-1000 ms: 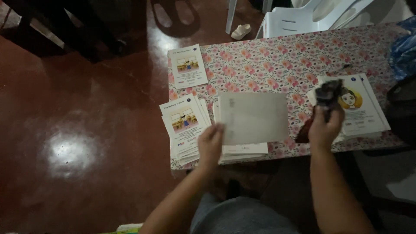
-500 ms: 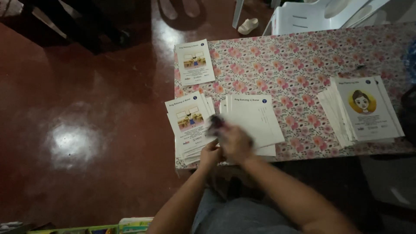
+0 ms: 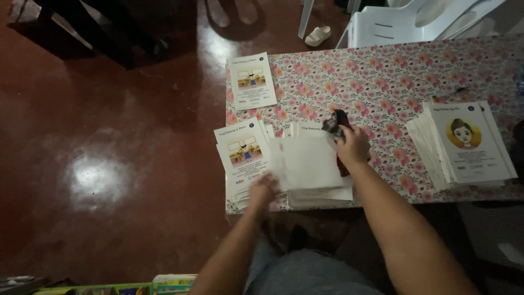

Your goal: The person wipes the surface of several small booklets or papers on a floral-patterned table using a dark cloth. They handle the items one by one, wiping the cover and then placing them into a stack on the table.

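Both arms are bare to above the elbow, with no sleeves, watch or rings showing; grey-blue trousers (image 3: 305, 273) cover the lap

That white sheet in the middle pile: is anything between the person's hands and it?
Nothing visible. The left hand already touches the white sheet at its near left corner. The right hand, gripping a small dark tool, sits at the sheet's far right corner.

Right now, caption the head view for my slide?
Left hand lifts a blank sheet; right hand grips a dark stapler-like tool.
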